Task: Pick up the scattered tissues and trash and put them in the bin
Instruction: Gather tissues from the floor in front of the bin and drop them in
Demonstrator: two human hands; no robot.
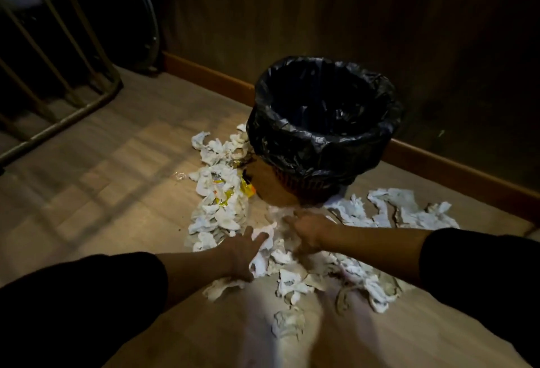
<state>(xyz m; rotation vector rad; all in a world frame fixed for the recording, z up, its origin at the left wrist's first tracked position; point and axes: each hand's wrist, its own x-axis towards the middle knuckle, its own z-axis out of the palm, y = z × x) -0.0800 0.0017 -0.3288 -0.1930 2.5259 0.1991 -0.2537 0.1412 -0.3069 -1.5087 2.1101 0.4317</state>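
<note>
Reaching into tissues (287, 255) before bin (323, 122): left hand (242, 256) fingers spread, right hand (306, 231) blurred, cannot tell.

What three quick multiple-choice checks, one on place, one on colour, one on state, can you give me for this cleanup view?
1. Where does the bin stand?
A. On the floor by the wall's baseboard
B. On a chair
C. Tipped on its side among the tissues

2. What colour is the bin liner?
A. White
B. Black
C. Blue

3. What is the left hand doing?
A. Resting on the bin's rim
B. Raised high with nothing near it
C. Down on the floor, touching white tissues

Answers:
1. A, the bin sits upright on the floor with the baseboard right behind it.
2. B, glossy black plastic folds over the rim.
3. C, its fingers lie on crumpled tissue in front of the bin.
</note>
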